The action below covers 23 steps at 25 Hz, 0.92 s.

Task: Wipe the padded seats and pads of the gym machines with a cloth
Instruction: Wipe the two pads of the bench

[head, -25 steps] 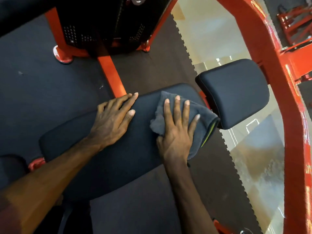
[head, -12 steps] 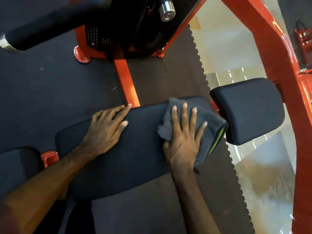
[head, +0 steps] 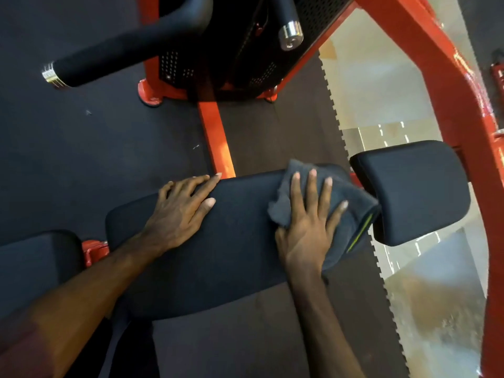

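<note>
While my right hand (head: 308,230) presses the soft grey cloth (head: 346,214) flat-fingered on the padded seat (head: 231,241)'s right end, my left hand (head: 182,208) rests spread beside; limp, it needs palm pressure.

Left pad (head: 35,263) cut by edge

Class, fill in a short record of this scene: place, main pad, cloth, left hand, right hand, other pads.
Place: gym machine with a red frame
Main pad: long black pad
Cloth: dark grey cloth, on the pad's right end
Left hand: left hand rests flat on the pad, bare
Right hand: right hand presses the cloth, fingers spread
Other pads: side pad at right, untouched
</note>
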Tool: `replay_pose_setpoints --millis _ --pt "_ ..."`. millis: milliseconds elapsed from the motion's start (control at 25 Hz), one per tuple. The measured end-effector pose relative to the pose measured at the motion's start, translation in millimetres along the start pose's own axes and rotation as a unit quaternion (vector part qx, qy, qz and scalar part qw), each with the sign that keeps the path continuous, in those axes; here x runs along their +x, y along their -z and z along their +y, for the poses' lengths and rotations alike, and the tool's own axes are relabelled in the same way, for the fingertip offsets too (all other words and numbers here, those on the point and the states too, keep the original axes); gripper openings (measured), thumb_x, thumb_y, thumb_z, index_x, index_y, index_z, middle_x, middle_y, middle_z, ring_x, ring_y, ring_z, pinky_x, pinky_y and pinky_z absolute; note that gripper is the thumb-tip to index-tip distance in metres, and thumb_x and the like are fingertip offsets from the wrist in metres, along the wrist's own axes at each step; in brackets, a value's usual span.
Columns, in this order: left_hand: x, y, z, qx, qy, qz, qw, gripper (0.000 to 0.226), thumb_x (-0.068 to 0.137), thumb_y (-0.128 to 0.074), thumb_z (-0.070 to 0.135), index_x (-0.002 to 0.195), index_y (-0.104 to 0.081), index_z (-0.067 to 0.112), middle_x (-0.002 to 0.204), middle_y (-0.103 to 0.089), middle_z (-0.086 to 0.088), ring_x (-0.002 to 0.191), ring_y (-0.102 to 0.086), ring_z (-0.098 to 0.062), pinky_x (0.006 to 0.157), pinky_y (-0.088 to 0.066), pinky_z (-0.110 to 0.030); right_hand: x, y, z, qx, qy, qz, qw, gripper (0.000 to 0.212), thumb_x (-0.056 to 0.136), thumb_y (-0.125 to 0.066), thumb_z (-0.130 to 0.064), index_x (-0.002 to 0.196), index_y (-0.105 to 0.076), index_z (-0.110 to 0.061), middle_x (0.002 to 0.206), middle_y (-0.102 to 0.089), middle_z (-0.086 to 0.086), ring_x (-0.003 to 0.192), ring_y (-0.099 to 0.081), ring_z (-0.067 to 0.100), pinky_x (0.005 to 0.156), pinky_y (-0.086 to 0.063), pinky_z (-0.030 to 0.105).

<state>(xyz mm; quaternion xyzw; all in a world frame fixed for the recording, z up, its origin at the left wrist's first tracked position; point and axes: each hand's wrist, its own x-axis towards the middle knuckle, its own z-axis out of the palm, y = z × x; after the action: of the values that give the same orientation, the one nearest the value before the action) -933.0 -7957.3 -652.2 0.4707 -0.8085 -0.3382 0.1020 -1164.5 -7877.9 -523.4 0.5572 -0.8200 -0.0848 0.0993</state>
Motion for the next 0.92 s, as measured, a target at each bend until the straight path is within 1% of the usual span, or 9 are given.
replay_pose_setpoints --millis 80,160,280,400,520,640,760,840,920 --pt "-0.4 0.2 0.3 0.001 0.005 -0.007 1.000 0.059 0.109 -0.012 0.057 0.167 -0.008 0.044 0.161 -0.037 0.009 0.148 -0.037 -0.017 0.123 -0.024 -0.056 -53.9 -1.5 -11.1 0.021 0.023 -0.020 0.999 0.113 0.074 -0.078 -0.024 0.168 -0.017 -0.024 0.177 -0.003 0.004 0.162 0.002 0.034 0.125 -0.004 0.070" --pt "-0.8 -0.9 1.1 0.001 0.012 -0.005 1.000 0.059 0.109 -0.012 0.058 0.167 -0.007 0.045 0.163 -0.035 0.009 0.150 -0.035 -0.018 0.123 -0.023 -0.057 -74.5 -9.3 -25.2 0.044 0.103 -0.050 0.992 0.104 0.079 -0.075 -0.024 0.167 -0.021 -0.024 0.177 -0.006 0.003 0.162 0.002 0.034 0.124 -0.007 0.071" --pt "-1.0 -4.3 -0.4 0.003 0.010 0.002 1.000 0.059 0.110 -0.013 0.057 0.167 -0.008 0.043 0.165 -0.032 0.009 0.153 -0.031 -0.016 0.124 -0.020 -0.056 -24.1 -15.0 -35.0 0.016 0.188 -0.035 0.981 0.100 0.080 -0.070 -0.021 0.167 -0.021 -0.025 0.176 -0.008 0.001 0.163 0.001 0.032 0.124 -0.006 0.070" --pt "-3.6 -7.2 -3.6 0.009 0.011 0.010 1.000 0.059 0.110 -0.012 0.057 0.167 -0.008 0.044 0.165 -0.031 0.009 0.154 -0.029 -0.016 0.126 -0.019 -0.056 19.0 -11.6 -21.4 0.005 0.097 0.002 0.995 0.101 0.078 -0.068 -0.023 0.168 -0.020 -0.024 0.176 -0.009 0.003 0.163 0.000 0.031 0.126 0.001 0.067" --pt "-4.4 -5.1 -2.6 0.000 0.017 -0.002 1.000 0.060 0.109 -0.012 0.058 0.167 -0.006 0.045 0.165 -0.031 0.008 0.155 -0.028 -0.018 0.125 -0.020 -0.060 -31.1 -9.2 -21.7 0.031 0.016 0.007 0.999 0.106 0.078 -0.074 -0.029 0.168 -0.017 -0.022 0.176 -0.005 0.005 0.163 0.000 0.033 0.126 0.000 0.067" --pt "-4.7 -3.3 -1.8 0.002 0.022 -0.005 1.000 0.060 0.108 -0.010 0.060 0.167 -0.005 0.047 0.166 -0.031 0.008 0.155 -0.029 -0.019 0.124 -0.022 -0.062 -102.4 -18.2 -43.1 0.044 0.073 -0.050 0.995 0.112 0.072 -0.080 -0.032 0.167 -0.023 -0.020 0.176 -0.009 0.006 0.162 -0.005 0.035 0.125 -0.006 0.069" --pt "-4.3 -4.0 -2.2 -0.004 0.018 -0.003 1.000 0.060 0.108 -0.009 0.060 0.166 -0.004 0.048 0.167 -0.029 0.009 0.156 -0.027 -0.017 0.126 -0.020 -0.060 -68.3 -25.1 -58.6 0.051 0.160 -0.037 0.985 0.106 0.073 -0.072 -0.022 0.167 -0.023 -0.022 0.176 -0.008 0.003 0.162 -0.003 0.033 0.125 -0.008 0.069" --pt "-3.6 -4.3 -3.9 -0.003 0.018 -0.001 1.000 0.059 0.108 -0.008 0.061 0.166 -0.003 0.049 0.167 -0.029 0.010 0.156 -0.026 -0.017 0.126 -0.018 -0.060 -31.5 -21.3 -52.7 0.037 0.136 -0.017 0.990 0.104 0.076 -0.069 -0.020 0.168 -0.020 -0.023 0.176 -0.008 0.003 0.163 -0.001 0.031 0.126 -0.006 0.067" --pt "-3.2 -5.1 -3.3 0.000 0.019 -0.005 1.000 0.060 0.107 -0.006 0.062 0.166 -0.003 0.049 0.167 -0.029 0.010 0.157 -0.026 -0.018 0.126 -0.018 -0.060 -27.4 -19.4 -37.4 0.036 0.063 0.003 0.997 0.104 0.078 -0.072 -0.021 0.168 -0.019 -0.022 0.176 -0.009 0.004 0.163 -0.002 0.030 0.127 -0.004 0.066"
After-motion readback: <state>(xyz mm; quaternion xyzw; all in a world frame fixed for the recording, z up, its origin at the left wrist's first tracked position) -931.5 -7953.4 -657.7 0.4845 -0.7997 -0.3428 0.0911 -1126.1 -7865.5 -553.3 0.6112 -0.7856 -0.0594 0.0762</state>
